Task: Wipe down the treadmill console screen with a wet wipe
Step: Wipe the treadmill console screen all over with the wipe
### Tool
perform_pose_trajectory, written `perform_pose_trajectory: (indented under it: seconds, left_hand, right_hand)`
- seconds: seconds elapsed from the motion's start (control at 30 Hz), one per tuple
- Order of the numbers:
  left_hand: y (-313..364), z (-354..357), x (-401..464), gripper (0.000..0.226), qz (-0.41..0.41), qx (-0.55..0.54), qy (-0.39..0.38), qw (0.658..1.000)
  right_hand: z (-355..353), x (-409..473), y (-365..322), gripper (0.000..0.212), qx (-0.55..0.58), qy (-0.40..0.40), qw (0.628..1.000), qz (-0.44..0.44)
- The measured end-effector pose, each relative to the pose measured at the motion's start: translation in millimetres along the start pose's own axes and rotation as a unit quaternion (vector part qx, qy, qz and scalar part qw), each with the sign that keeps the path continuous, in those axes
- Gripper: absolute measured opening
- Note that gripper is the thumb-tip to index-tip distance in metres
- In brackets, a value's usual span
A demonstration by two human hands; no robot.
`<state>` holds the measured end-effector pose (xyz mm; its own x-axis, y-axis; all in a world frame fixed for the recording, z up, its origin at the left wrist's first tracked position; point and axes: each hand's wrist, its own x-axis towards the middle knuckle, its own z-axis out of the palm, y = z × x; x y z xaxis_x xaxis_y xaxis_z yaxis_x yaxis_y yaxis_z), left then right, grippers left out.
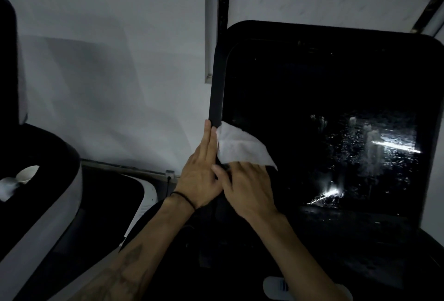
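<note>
Pressing crumpled white wipe point(240, 147) against glossy black rounded screen point(312, 99).

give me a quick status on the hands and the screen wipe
Left hand flat on the console frame's left edge. Right hand presses wet wipe to the screen's lower left. Wet streaks lower right. Nothing in the way.

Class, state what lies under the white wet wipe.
The wet wipe lies on the console screen, lower-left corner, beside the frame. The right hand presses its lower edge; the glass beneath is hidden.
</note>
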<state>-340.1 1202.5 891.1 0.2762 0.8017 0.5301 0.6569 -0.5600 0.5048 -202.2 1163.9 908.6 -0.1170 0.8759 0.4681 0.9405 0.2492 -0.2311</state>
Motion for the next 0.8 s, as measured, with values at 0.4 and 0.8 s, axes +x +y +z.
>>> perform_pose_trajectory:
  seconds: [0.4,0.8]
  left_hand:
    - [2.9,-8.1,-9.2,0.084,-0.002,-0.057,-0.029,0.998]
    - [2.3,-19.0,-10.8,0.066,-0.041,-0.112,0.017,0.993]
  right_hand:
    - [-7.9,6.5,3.8,0.071,0.064,0.021,0.998,-0.021]
    - [1.6,3.6,12.5,0.039,-0.043,0.072,0.996,-0.024]
